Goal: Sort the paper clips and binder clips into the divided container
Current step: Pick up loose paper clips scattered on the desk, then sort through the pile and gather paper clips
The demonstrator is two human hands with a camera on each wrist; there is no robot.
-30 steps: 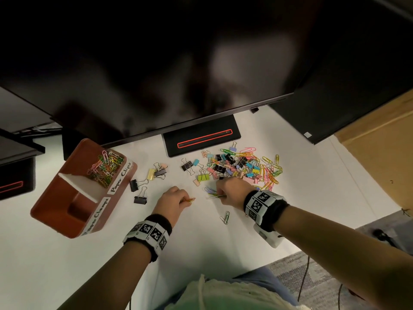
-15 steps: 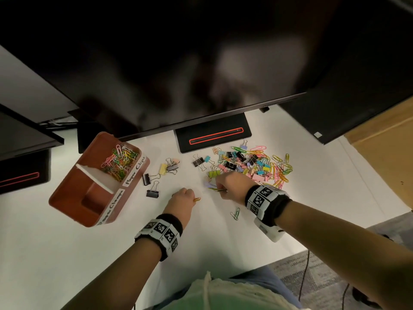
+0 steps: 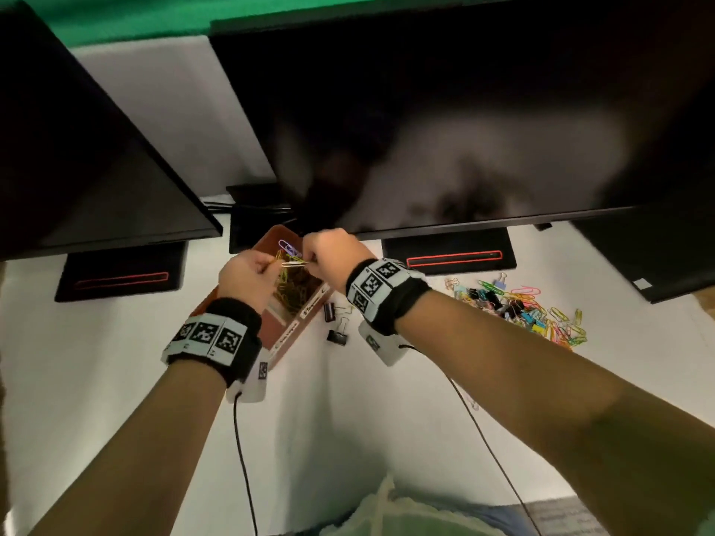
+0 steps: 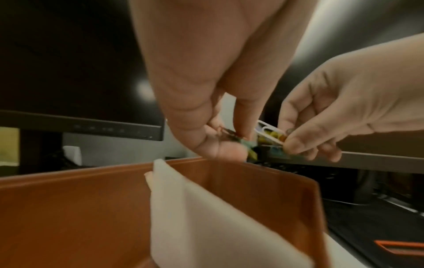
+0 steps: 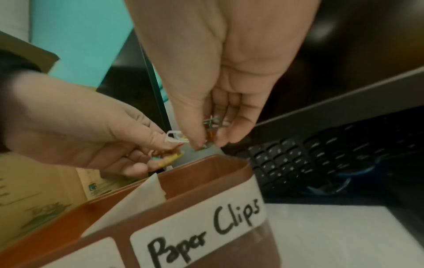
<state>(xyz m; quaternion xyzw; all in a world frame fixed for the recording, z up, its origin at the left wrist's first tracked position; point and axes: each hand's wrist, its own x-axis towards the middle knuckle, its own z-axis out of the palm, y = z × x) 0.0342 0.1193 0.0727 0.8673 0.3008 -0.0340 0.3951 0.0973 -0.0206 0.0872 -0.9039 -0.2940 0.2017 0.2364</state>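
Both hands hover over the far compartment of the brown divided container [image 3: 288,334], which is labelled "Paper Clips" [image 5: 206,226] and holds several coloured paper clips [image 3: 292,290]. My left hand [image 3: 276,263] pinches a small bunch of coloured paper clips [image 4: 231,138]. My right hand [image 3: 309,261] pinches green and orange paper clips [image 5: 212,127]. A white paper clip [image 4: 268,130] lies between the two hands' fingertips; which hand holds it is unclear. A white divider [image 4: 195,208] splits the container. The mixed pile of clips [image 3: 522,311] lies on the table to the right.
Three black binder clips [image 3: 336,323] lie on the white table just right of the container. Dark monitors [image 3: 445,129] overhang the back, with their black bases [image 3: 452,257] behind the pile. A keyboard [image 5: 321,154] sits beyond the container.
Both hands lifted from the table beside the pile and moved left to above the container's paper clip compartment, carrying clips. The head view swung left and closer.
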